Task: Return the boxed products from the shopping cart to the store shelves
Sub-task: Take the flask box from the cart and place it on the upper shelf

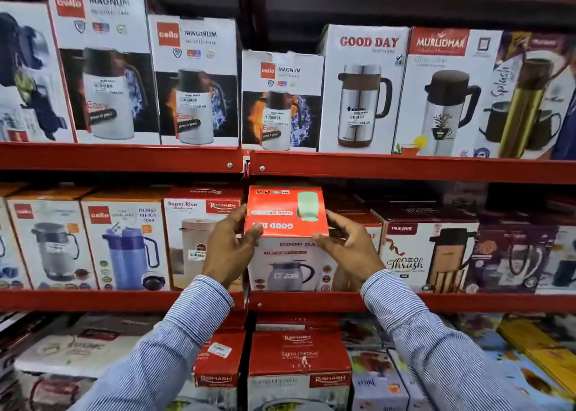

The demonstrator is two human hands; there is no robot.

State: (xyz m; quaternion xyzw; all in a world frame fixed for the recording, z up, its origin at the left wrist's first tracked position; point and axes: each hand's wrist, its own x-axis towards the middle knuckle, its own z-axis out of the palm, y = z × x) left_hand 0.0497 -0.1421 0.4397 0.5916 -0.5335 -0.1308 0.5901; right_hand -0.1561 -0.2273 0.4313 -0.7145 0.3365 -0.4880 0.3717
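Nearest us, our striped sleeves (174, 342) reached up toward the middle shelf (311, 301). Our left hand (232, 248) and right hand (349, 245) flanked the Good Day box (286, 223), one on each side, about equally near. The left thumb pressed its front top edge and the right fingertips touched its front corner; both hands curled loosely around it. The box stood upright on that shelf, its red top tilted toward us, directly ahead of both hands. Beyond, flask boxes (361, 92) lined the upper shelf; pushing straight back seemed the move required.
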